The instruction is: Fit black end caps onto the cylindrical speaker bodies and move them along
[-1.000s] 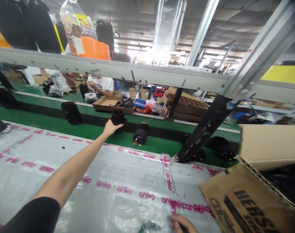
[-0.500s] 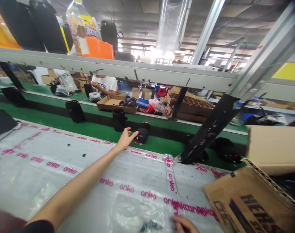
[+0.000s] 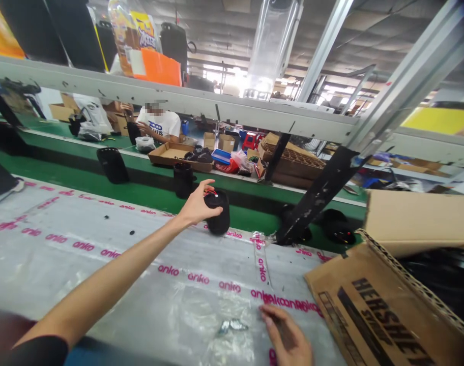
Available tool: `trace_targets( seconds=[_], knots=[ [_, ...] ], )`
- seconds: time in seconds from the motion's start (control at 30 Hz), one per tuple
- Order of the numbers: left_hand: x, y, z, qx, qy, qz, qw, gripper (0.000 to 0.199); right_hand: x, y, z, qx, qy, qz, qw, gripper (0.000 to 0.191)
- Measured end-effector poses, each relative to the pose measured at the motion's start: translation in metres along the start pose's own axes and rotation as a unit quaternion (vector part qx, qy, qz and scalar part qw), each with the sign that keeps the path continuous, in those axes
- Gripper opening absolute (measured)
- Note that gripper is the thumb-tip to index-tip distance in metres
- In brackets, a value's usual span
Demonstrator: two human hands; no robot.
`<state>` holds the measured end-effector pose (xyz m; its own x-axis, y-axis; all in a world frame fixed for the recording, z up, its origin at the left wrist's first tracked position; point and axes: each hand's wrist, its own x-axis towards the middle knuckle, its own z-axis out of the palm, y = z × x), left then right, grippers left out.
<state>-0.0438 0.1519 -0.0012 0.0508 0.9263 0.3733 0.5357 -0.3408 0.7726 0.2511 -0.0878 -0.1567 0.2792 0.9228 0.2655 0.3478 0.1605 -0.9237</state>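
Observation:
My left hand (image 3: 197,204) grips a black rounded housing (image 3: 220,216) between thumb and fingers, at the near edge of the green conveyor belt (image 3: 151,192). Red wires with a small white connector (image 3: 215,194) show at the housing's top. Just behind it on the belt stands another black cylindrical housing (image 3: 183,180). Low in the view, my right hand (image 3: 287,335) is over the plastic-covered worktop (image 3: 140,284), its fingers loosely bent and apart with nothing in them. A small shiny dark scrap (image 3: 234,325) lies to its left.
A cardboard box (image 3: 364,310) with black contents stands at the right. A black-wrapped post (image 3: 316,195) rises beside the belt, under a metal shelf beam (image 3: 201,99). Further left on the belt is a black perforated piece (image 3: 113,165). A person (image 3: 161,124) sits across.
My left hand has closed on the black housing and tipped it up, so its wires now show at the top. My right hand has come further into view.

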Motion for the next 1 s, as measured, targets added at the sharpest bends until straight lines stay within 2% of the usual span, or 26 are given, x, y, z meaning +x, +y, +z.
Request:
trace_targets(
  seconds=[0.07, 0.1, 0.17, 0.23, 0.3, 0.37, 0.47, 0.5, 0.57, 0.63, 0.7, 0.8, 1.0],
  knots=[
    [-0.033, 0.022, -0.005, -0.025, -0.021, 0.079, 0.996, 0.095, 0.006, -0.017, 0.010, 0.001, -0.036, -0.039, 0.999, 0.041],
    [-0.051, 0.031, -0.007, -0.042, -0.036, 0.119, 0.991, 0.094, 0.009, -0.028, 0.016, 0.004, -0.058, -0.059, 0.997, 0.051],
    [-0.089, 0.046, -0.009, -0.090, -0.084, 0.178, 0.976, 0.099, 0.016, -0.050, 0.029, 0.019, -0.111, -0.091, 0.989, 0.087],
    [-0.121, 0.053, -0.010, -0.150, -0.145, 0.210, 0.955, 0.107, 0.021, -0.066, 0.040, 0.061, -0.162, -0.099, 0.980, 0.117],
    [-0.145, 0.053, -0.007, -0.216, -0.194, 0.201, 0.935, 0.109, 0.022, -0.072, 0.050, 0.117, -0.197, -0.091, 0.969, 0.125],
    [-0.163, 0.046, 0.004, -0.284, -0.218, 0.150, 0.922, 0.105, 0.019, -0.072, 0.058, 0.152, -0.175, -0.069, 0.970, 0.115],
    [-0.184, 0.031, 0.029, -0.346, -0.224, 0.055, 0.910, 0.107, 0.008, -0.068, 0.064, 0.143, -0.057, -0.047, 0.987, 0.104],
    [-0.190, 0.027, 0.038, -0.348, -0.221, 0.033, 0.911, 0.107, 0.005, -0.067, 0.064, 0.133, -0.043, -0.052, 0.989, 0.103],
    [-0.202, 0.022, 0.051, -0.341, -0.208, 0.003, 0.917, 0.103, 0.001, -0.067, 0.059, 0.124, -0.085, -0.075, 0.986, 0.099],
    [-0.211, 0.019, 0.059, -0.340, -0.197, 0.002, 0.920, 0.100, 0.000, -0.069, 0.051, 0.143, -0.139, -0.088, 0.976, 0.093],
    [-0.216, 0.020, 0.064, -0.346, -0.197, 0.025, 0.917, 0.103, -0.001, -0.070, 0.046, 0.174, -0.138, -0.082, 0.972, 0.087],
    [-0.221, 0.025, 0.072, -0.342, -0.182, 0.065, 0.920, 0.095, -0.005, -0.071, 0.050, 0.189, -0.080, -0.072, 0.976, 0.080],
    [-0.230, 0.047, 0.099, -0.309, -0.011, 0.062, 0.949, 0.065, -0.016, -0.084, 0.070, 0.150, 0.056, -0.048, 0.986, 0.058]
  ],
)
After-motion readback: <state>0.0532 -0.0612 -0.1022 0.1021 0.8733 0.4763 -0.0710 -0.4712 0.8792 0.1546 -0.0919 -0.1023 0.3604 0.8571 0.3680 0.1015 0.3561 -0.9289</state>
